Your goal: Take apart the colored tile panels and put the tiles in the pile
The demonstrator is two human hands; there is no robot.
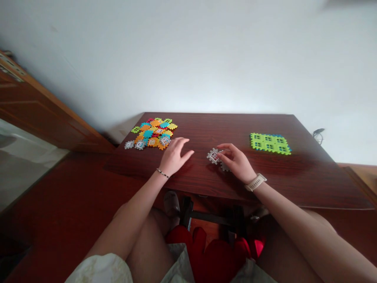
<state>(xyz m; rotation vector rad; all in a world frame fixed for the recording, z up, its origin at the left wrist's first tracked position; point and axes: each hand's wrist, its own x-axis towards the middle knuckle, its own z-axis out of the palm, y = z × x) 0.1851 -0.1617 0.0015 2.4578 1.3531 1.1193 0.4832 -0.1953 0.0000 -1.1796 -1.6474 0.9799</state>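
My left hand hovers over the table with thumb and fingers apart, holding nothing. Just beyond it, at the right edge of a colourful pile, lies a grey interlocking tile with a white window. My right hand has its thumb and fingertips closed at the edge of another grey interlocking window tile, low over the table. A second grey tile shows beneath that hand, partly covered by it. Whether the two grey tiles are joined cannot be made out.
Several loose toothed tiles in orange, blue, yellow, green and red are heaped at the table's left. A flat green panel with window openings and blue beneath lies to the right. The brown table stands against a white wall.
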